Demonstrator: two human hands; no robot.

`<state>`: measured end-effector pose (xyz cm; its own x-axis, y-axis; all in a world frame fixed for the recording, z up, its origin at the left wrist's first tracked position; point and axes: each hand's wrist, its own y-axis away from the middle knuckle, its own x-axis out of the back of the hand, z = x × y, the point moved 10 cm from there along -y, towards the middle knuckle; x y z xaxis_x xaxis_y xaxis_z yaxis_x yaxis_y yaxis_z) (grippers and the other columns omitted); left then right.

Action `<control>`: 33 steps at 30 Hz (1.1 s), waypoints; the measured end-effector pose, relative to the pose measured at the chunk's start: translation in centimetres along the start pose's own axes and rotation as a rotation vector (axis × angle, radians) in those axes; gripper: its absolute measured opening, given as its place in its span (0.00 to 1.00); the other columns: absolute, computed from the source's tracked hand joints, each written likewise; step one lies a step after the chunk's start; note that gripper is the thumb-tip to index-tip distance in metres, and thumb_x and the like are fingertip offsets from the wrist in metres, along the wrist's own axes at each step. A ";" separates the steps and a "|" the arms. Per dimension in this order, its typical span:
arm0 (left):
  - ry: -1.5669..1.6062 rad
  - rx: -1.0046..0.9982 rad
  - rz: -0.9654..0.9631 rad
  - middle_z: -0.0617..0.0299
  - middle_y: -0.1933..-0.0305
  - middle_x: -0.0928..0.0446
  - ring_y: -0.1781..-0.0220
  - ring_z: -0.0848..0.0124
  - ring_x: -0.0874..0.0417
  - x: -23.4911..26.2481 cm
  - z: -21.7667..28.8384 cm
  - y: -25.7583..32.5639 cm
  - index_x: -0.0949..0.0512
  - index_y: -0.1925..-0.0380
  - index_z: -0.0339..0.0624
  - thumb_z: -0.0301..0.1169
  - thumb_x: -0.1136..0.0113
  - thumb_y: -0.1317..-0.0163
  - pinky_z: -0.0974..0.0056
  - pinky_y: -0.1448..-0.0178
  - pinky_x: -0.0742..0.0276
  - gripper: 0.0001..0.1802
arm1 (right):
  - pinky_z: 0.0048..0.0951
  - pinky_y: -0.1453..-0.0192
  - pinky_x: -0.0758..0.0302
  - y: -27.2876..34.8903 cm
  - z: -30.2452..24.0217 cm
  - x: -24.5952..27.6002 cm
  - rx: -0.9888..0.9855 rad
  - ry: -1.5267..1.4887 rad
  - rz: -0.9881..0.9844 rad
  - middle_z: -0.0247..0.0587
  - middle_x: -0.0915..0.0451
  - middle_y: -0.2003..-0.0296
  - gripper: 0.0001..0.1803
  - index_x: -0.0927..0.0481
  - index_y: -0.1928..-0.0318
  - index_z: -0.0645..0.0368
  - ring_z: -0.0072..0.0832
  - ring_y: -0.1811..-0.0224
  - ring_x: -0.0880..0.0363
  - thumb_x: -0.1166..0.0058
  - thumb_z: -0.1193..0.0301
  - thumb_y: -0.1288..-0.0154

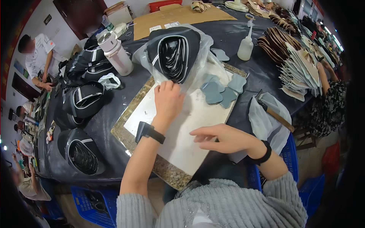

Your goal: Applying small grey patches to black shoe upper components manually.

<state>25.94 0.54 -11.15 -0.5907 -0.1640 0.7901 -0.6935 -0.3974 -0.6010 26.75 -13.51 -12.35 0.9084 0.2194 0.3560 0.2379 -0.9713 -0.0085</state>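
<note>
White wall (57, 17), dark reddish door (84, 17), dark-covered worktable (123, 97), wooden stool (306, 143), greyish floor (310, 161), bright tube light (337, 40)

Past the left fingers (167, 86) I see a white-edged black bundle (175, 57); below them, a white board (181, 142), speckled brown slab (174, 176).

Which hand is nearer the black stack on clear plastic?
Left. The left hand is at the near edge of the black stack; the right hand is farther off, over the right edge of the white board.
</note>
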 end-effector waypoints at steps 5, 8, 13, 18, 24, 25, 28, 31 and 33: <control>0.007 -0.028 0.152 0.60 0.67 0.31 0.58 0.62 0.30 1.1 2.2 -1.2 0.28 0.76 0.44 0.31 0.35 0.58 0.57 0.53 0.40 0.11 | 0.22 0.56 0.26 4.5 3.3 5.0 -0.144 -0.196 0.203 0.42 0.21 0.63 0.19 0.29 0.48 0.65 0.22 0.61 0.23 0.49 0.71 0.38; -0.021 0.016 0.162 0.61 0.68 0.31 0.58 0.63 0.30 1.1 1.6 -2.2 0.27 0.77 0.44 0.30 0.34 0.59 0.58 0.52 0.40 0.11 | 0.21 0.56 0.27 3.4 3.7 5.8 -0.123 -0.235 0.227 0.40 0.21 0.64 0.18 0.29 0.49 0.66 0.20 0.62 0.24 0.49 0.70 0.38; -0.066 -0.074 0.025 0.62 0.66 0.30 0.58 0.63 0.30 0.3 2.4 -1.9 0.26 0.77 0.43 0.31 0.34 0.58 0.57 0.50 0.42 0.10 | 0.22 0.57 0.28 1.1 3.5 5.7 -0.034 -0.231 0.212 0.39 0.22 0.66 0.19 0.27 0.50 0.66 0.20 0.64 0.25 0.48 0.69 0.39; 0.432 0.001 -0.359 0.59 0.73 0.30 0.66 0.67 0.29 5.3 -1.3 -6.0 0.27 0.75 0.35 0.27 0.40 0.49 0.67 0.61 0.36 0.07 | 0.23 0.56 0.28 -1.2 4.9 6.5 -0.043 -0.327 0.312 0.36 0.22 0.66 0.17 0.27 0.52 0.65 0.20 0.61 0.25 0.48 0.68 0.38; 0.856 0.094 -0.502 0.73 0.63 0.32 0.61 0.85 0.35 6.8 -0.2 -7.4 0.31 0.58 0.34 0.28 0.53 0.34 0.78 0.56 0.38 0.09 | 0.30 0.48 0.33 -7.4 5.8 9.9 -0.003 -1.078 0.680 0.30 0.25 0.64 0.15 0.26 0.56 0.57 0.21 0.55 0.29 0.50 0.60 0.35; 1.007 0.094 -0.521 0.73 0.62 0.32 0.59 0.86 0.36 6.3 0.9 -7.0 0.31 0.57 0.35 0.29 0.53 0.34 0.79 0.55 0.38 0.09 | 0.32 0.46 0.35 -9.0 4.8 9.0 0.043 -1.344 0.553 0.30 0.26 0.64 0.15 0.27 0.57 0.56 0.22 0.55 0.30 0.50 0.59 0.35; 0.994 0.218 -0.320 0.73 0.62 0.31 0.60 0.86 0.33 7.3 -2.1 -6.9 0.29 0.56 0.36 0.30 0.52 0.34 0.78 0.55 0.36 0.10 | 0.33 0.53 0.30 -10.4 3.8 10.0 0.271 -1.392 0.657 0.33 0.27 0.59 0.16 0.29 0.58 0.57 0.26 0.57 0.30 0.48 0.59 0.37; 0.952 0.562 0.406 0.74 0.71 0.30 0.74 0.86 0.36 14.6 -8.1 -5.9 0.25 0.66 0.42 0.32 0.46 0.37 0.78 0.69 0.39 0.06 | 0.38 0.54 0.27 -10.5 6.3 10.3 0.260 -1.447 0.812 0.34 0.27 0.61 0.13 0.29 0.60 0.58 0.28 0.57 0.29 0.50 0.62 0.35; 0.459 0.157 0.824 0.67 0.67 0.24 0.74 0.82 0.27 24.6 -7.2 -4.7 0.25 0.59 0.38 0.31 0.46 0.38 0.77 0.70 0.30 0.10 | 0.42 0.55 0.26 -10.0 7.9 10.9 0.202 -1.391 0.858 0.36 0.27 0.61 0.11 0.30 0.60 0.59 0.29 0.56 0.29 0.51 0.64 0.35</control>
<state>11.71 4.88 10.28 -0.9958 -0.0897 -0.0187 0.0562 -0.4367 -0.8978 36.99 -0.65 -15.80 0.3556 -0.3253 -0.8762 -0.5295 -0.8426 0.0980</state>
